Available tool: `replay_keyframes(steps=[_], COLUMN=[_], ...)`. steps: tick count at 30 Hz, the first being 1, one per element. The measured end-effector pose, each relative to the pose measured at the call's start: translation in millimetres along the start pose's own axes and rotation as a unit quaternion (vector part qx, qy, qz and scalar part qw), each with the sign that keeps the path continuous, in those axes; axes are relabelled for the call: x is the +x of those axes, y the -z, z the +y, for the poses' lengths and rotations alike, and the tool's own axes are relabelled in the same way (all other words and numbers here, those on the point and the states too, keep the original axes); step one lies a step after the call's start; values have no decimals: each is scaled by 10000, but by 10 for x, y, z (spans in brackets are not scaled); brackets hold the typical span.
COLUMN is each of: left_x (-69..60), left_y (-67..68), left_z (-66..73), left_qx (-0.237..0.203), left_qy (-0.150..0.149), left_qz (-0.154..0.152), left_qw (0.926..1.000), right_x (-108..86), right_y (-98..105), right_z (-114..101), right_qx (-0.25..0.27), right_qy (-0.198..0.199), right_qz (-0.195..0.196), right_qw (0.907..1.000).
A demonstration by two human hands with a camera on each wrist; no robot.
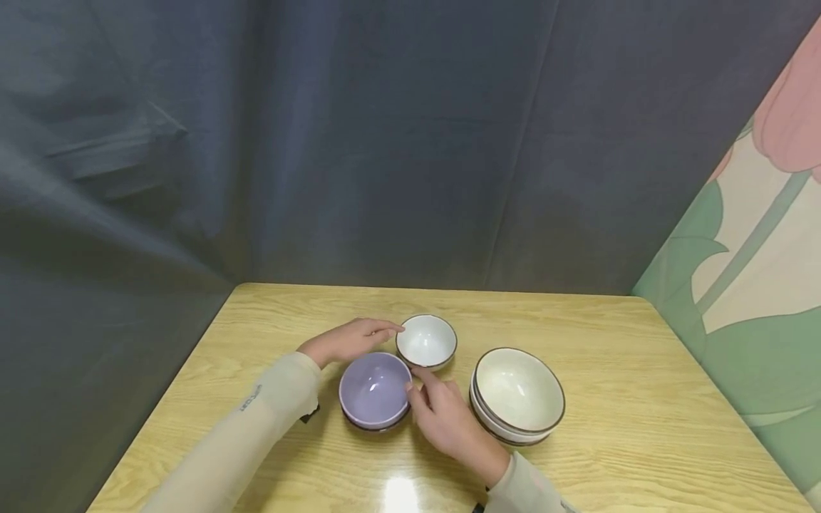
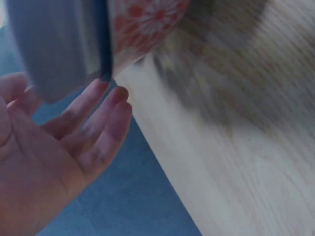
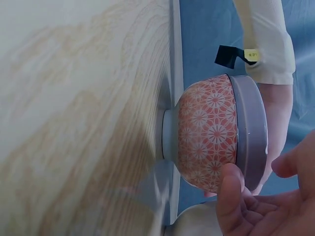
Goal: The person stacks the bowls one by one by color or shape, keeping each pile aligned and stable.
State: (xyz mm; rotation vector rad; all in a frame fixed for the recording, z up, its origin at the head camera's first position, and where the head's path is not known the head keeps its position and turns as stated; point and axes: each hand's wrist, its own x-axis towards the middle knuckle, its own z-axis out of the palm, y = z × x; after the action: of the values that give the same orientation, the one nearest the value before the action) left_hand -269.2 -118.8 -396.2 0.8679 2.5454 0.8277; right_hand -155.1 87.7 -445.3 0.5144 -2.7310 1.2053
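A purple bowl (image 1: 374, 390) sits on top of an orange flower-patterned bowl (image 3: 206, 132), near the front middle of the table. Behind them stands a small white bowl (image 1: 426, 340) with a dark rim. My left hand (image 1: 353, 340) reaches past the back of the purple bowl, its fingertips by the white bowl's left rim; in the left wrist view its fingers look loosely bent beside the stack. On the other side, my right hand (image 1: 447, 420) has its thumb by the purple bowl's rim and a finger against the stack's outer side. A narrow gap shows at the thumb.
To the right stands a stack of cream bowls (image 1: 519, 392) with dark rims, close to my right hand. The wooden table (image 1: 641, 427) ends at a dark curtain (image 1: 410, 178) behind, and a flower-patterned cloth (image 1: 763, 285) hangs on the right.
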Motion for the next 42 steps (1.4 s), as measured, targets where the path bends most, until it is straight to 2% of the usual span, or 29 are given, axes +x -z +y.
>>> replay_keyframes(steps=[4,10,14,18,23,30,34,38,42], left_x=[27,86,124,156,181,207,220,220,209], left_y=[-34,-78,-94,-91,-62,-55,-70,-93,-126], left_z=[-18,-41,-59,-64,-58,-116,-141,-168,-209], left_qx=[-27,-17,-168,-289,-132,-51,92,110,110], left_qy=[123,309,394,409,401,746,845,1190,1348], left_qz=[-205,-232,-234,20,458,840,1064,1096,875], left_qw=[9997,9993,9988,9987,9981,9937,9907,9868,9869], right_x=[-4,-3,-8,-11,-11,-7,-1,-2,-3], right_y=[3,-6,-11,-11,-7,-18,-22,-23,-27], right_z=[-8,-13,-16,-22,-30,-25,-26,-26,-23], right_qx=[14,-45,-21,22,39,16,56,70,63], right_qy=[10,8,-8,-37,-132,-80,-107,-131,-140], right_qz=[-29,-10,-15,-64,-117,-32,-47,-52,-65], right_qw=[10000,10000,10000,10000,9998,10000,9999,9999,9999])
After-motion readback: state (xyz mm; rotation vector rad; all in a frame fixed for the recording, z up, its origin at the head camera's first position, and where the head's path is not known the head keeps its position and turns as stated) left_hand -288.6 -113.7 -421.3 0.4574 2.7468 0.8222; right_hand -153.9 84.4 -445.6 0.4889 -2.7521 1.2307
